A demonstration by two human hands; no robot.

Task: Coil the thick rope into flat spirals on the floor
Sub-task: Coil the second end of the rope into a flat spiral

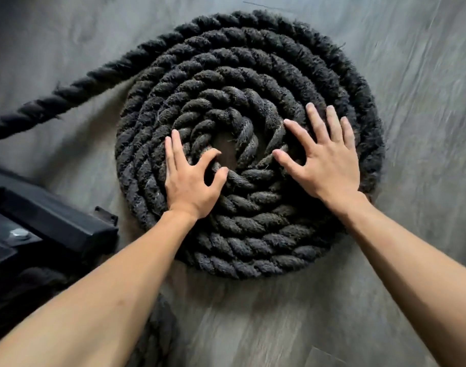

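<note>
A thick black twisted rope (pixel 253 75) lies wound in a flat spiral of several turns on the grey floor (pixel 425 88). A small gap of bare floor shows at the spiral's centre. My left hand (pixel 189 178) rests on the inner turns left of the centre, with its index finger and thumb curled at the edge of the centre hole. My right hand (pixel 324 157) lies flat on the turns right of the centre, fingers spread and straight. The rope's free length (pixel 41 104) leaves the outer turn at the upper left and runs off the left edge.
A black metal frame (pixel 49 215) with a bolt sits on the floor at the left, close to the spiral's lower left rim. Another stretch of black rope (pixel 160 321) lies on the floor under my left forearm. Grey wood-look floor surrounds the coil.
</note>
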